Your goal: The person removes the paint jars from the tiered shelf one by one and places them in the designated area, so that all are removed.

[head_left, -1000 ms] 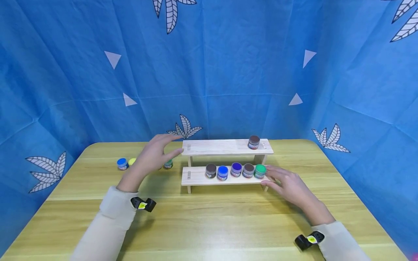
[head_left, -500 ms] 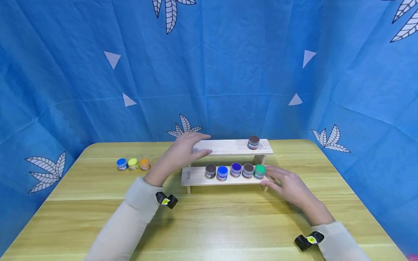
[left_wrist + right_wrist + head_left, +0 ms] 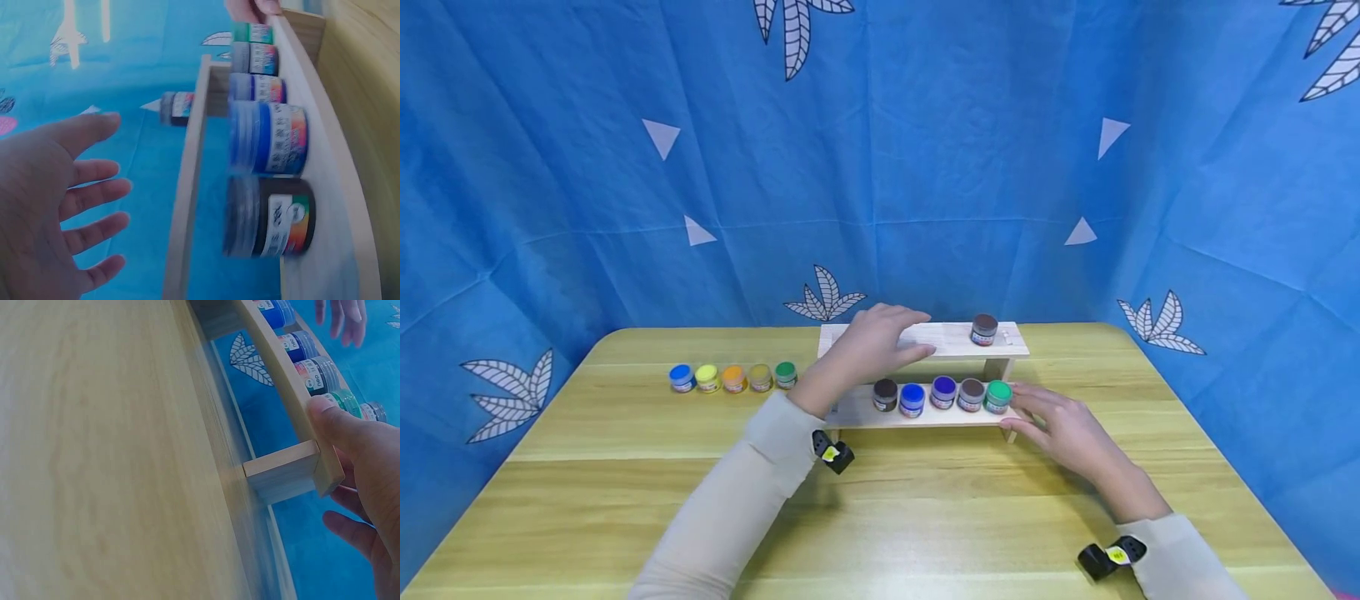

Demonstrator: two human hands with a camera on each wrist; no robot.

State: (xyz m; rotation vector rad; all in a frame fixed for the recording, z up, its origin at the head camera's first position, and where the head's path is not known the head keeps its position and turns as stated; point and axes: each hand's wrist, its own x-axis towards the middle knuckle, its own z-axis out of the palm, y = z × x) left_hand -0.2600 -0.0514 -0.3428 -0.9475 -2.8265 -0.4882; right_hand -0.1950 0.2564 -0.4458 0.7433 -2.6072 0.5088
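A two-tier wooden rack [image 3: 958,348] stands at the back of the table. My left hand [image 3: 874,340] hovers over its upper tier, fingers apart and holding nothing, as the left wrist view also shows. To its right on that tier stands a paint jar with a brown lid [image 3: 984,330]. The lower tier bears several paint jars in a row: a black one [image 3: 275,215], a blue one [image 3: 272,137], a purple one [image 3: 943,392], a brown one [image 3: 971,395] and a green one [image 3: 998,397]. My right hand [image 3: 1060,423] grips the lower tier's right end, thumb [image 3: 328,412] on its front edge.
Left of the rack, more paint jars stand in a row on the table [image 3: 625,500]: blue [image 3: 682,378], yellow [image 3: 707,379], orange [image 3: 734,380], ochre [image 3: 761,379] and dark green [image 3: 786,376]. A blue patterned cloth [image 3: 925,167] hangs behind the table.
My left hand has moved right, from beside the rack's left end to over its upper tier, uncovering the row of jars on the left. The right hand has stayed in place.
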